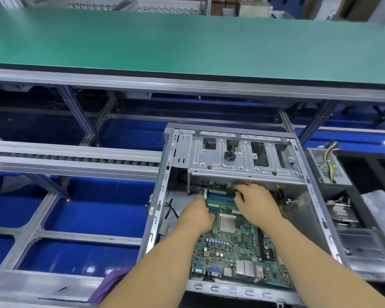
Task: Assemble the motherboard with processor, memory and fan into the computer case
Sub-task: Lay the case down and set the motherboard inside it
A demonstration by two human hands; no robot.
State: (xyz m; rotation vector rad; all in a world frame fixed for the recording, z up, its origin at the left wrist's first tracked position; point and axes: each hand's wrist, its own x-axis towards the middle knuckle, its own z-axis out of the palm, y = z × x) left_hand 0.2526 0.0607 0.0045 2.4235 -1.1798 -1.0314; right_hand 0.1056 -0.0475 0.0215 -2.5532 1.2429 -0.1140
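An open grey computer case lies flat in front of me. Inside it rests a green motherboard with a silver processor at its middle and blue and green memory slots at its far end. My left hand rests on the board's left edge beside the slots, fingers curled. My right hand presses down over the right end of the slots, under the drive cage. Whether a memory stick is under the fingers is hidden.
A grey power supply with yellow cables and a heatsink fan sit right of the case. A roller conveyor rail runs left. A green-topped bench lies beyond. Blue floor shows through the frame on the left.
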